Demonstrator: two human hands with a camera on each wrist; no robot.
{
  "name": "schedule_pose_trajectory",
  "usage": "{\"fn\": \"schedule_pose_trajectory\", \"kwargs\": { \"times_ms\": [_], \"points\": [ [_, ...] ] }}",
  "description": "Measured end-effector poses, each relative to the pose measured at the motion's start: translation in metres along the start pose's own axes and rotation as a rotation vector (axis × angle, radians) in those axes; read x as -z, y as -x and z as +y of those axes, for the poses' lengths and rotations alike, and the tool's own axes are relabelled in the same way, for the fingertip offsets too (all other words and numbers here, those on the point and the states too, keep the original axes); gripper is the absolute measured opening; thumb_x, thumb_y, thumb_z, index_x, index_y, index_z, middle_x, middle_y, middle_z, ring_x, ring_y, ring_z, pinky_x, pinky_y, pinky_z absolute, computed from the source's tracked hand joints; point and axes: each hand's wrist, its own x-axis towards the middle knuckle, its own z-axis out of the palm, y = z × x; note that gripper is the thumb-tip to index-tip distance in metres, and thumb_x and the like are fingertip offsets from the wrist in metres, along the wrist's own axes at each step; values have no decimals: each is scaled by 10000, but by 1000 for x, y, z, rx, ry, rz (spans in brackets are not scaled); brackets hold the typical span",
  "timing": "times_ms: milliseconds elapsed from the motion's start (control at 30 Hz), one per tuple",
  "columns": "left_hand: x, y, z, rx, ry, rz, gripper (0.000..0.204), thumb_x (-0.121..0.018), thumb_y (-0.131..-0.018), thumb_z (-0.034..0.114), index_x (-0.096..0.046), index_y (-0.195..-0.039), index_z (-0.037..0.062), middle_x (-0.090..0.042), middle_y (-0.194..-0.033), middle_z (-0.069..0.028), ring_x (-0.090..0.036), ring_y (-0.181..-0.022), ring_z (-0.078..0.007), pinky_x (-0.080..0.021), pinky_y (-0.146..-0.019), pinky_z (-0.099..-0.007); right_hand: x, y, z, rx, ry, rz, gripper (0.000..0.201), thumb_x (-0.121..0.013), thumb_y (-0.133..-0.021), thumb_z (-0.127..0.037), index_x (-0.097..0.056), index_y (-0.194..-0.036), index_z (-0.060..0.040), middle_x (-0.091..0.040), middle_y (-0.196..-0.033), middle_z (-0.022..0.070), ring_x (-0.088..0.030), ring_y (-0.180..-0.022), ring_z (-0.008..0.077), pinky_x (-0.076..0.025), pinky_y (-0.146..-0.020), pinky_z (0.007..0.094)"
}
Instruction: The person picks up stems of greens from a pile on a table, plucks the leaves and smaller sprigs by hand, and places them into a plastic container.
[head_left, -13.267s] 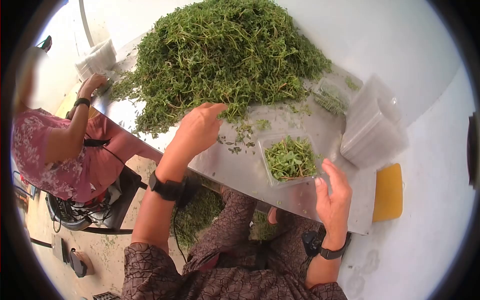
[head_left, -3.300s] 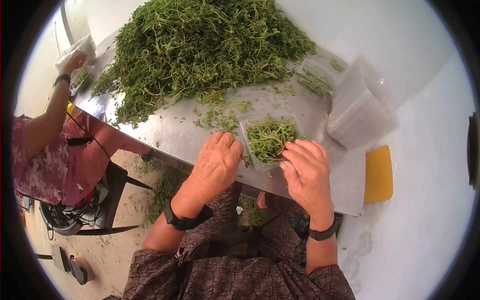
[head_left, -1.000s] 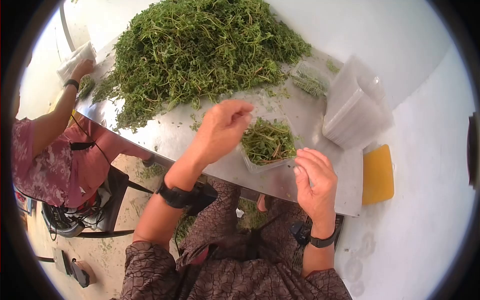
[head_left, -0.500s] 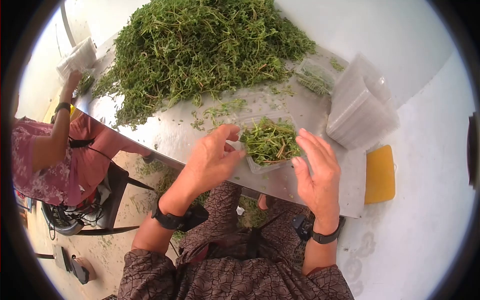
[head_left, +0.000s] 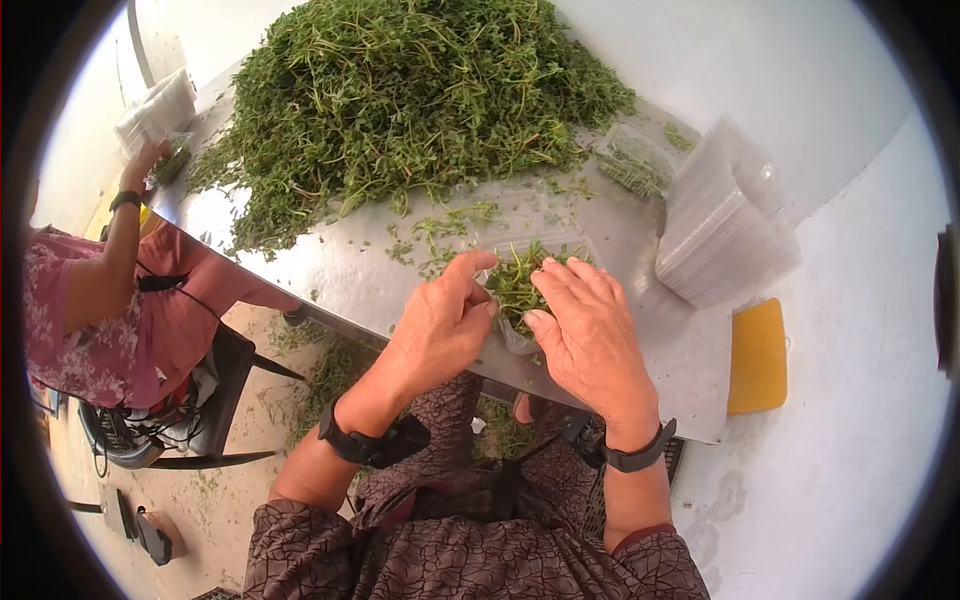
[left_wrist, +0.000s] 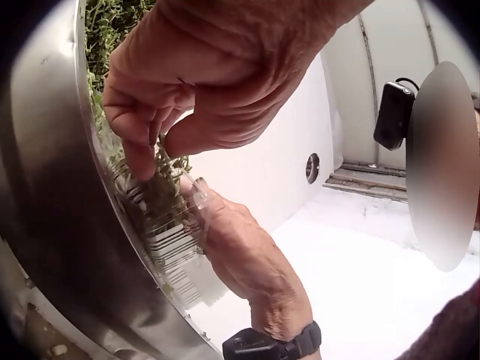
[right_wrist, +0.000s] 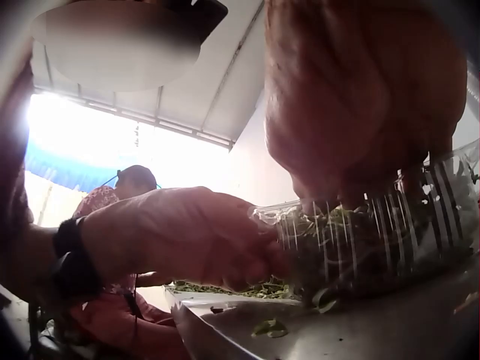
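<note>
In the head view, the surface (head_left: 345,270) has its near edge just beside the open container (head_left: 518,341); left of it, a strip of metal runs between edge and heap (head_left: 420,110). The left hand (head_left: 440,325) curls at the container's left side; the right hand (head_left: 595,345), fingers extended, rests over the greens (head_left: 515,285). One filled box (head_left: 635,163) and two container stacks (head_left: 725,225) (head_left: 160,110) show.

In the left wrist view, the left hand pinches greens between thumb and fingers.

In the right wrist view, the right hand presses down into the container; the left hand touches its end.
</note>
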Motion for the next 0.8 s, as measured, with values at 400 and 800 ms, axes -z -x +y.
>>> {"fn": "schedule_pose_trajectory", "kwargs": {
  "times_ms": [400,800],
  "points": [
    [1,9,-4,78,192,-35,452,-582,-904,-14,-443,-1334,-27,-641,-958,-97,-639,-806,-126,-523,-695,-271,14,-5,-4,32,-37,68,363,-618,-916,-201,-614,-1222,-4,-615,-1283,152,-512,-1234,349,-336,-1093,495],
    [-5,15,1,121,338,-33,513,-551,-863,-71,-409,-1354,-30,-633,-975,-106,-643,-819,-129,-529,-719,-268,4,-5,-4,77,-14,-17,321,-630,-905,-211,-658,-1168,-28,-630,-1255,154,-502,-1246,364,-324,-1101,520]
  ]
}}
